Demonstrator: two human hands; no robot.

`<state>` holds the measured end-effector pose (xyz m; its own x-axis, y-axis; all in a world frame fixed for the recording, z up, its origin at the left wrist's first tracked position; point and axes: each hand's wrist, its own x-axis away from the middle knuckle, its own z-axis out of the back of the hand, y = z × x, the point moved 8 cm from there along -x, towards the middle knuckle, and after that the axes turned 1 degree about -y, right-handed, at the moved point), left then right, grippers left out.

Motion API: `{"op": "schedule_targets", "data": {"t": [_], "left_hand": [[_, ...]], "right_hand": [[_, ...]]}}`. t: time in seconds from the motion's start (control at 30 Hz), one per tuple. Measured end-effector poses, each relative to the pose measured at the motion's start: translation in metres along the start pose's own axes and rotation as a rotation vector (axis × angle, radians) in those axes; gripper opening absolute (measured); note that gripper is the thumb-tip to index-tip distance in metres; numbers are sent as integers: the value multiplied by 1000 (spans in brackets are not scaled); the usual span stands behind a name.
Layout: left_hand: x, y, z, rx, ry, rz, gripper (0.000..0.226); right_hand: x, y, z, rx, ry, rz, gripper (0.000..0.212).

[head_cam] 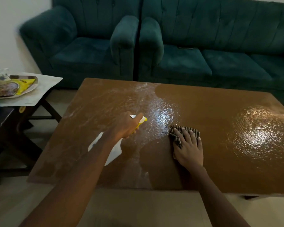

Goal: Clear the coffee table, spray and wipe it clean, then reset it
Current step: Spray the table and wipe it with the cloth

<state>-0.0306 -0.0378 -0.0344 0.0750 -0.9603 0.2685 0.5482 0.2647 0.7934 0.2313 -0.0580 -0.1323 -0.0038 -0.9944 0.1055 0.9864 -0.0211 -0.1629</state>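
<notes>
Two grips work over the near half of the brown table (211, 112). Left grip (125, 126): fingers curled round the neck of a white spray bottle (116, 150), held over the wet left part, its yellow nozzle pointing far-right. Right grip (188, 145): fingers straight and spread, pressing a striped cloth (177, 141) flat on the table near its middle. Wet film and glare show left and right of the cloth. Far left, a side table (5, 115) carries a tray (31, 86) with a yellow packet (25, 84). Farthest, green sofas (203, 63).
</notes>
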Motion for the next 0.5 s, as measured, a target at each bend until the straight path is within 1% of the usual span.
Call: {"op": "schedule_targets", "data": {"t": [0.13, 0.23, 0.3, 0.4, 0.5], "left_hand": [[-7, -11, 20, 105, 110, 51, 42], [-5, -18, 33, 169, 195, 72, 46], [-4, -22, 41, 179, 242, 88, 46], [-7, -24, 49, 267, 248, 125, 52], [-9, -27, 54, 275, 276, 139, 57]], "right_hand": [[-50, -1, 7, -8, -15, -42, 61], [-86, -28, 6, 19, -21, -15, 62], [-99, -70, 2, 36, -36, 104, 63], [-85, -131, -6, 57, -50, 345, 63], [-41, -139, -13, 65, -79, 527, 66]]}}
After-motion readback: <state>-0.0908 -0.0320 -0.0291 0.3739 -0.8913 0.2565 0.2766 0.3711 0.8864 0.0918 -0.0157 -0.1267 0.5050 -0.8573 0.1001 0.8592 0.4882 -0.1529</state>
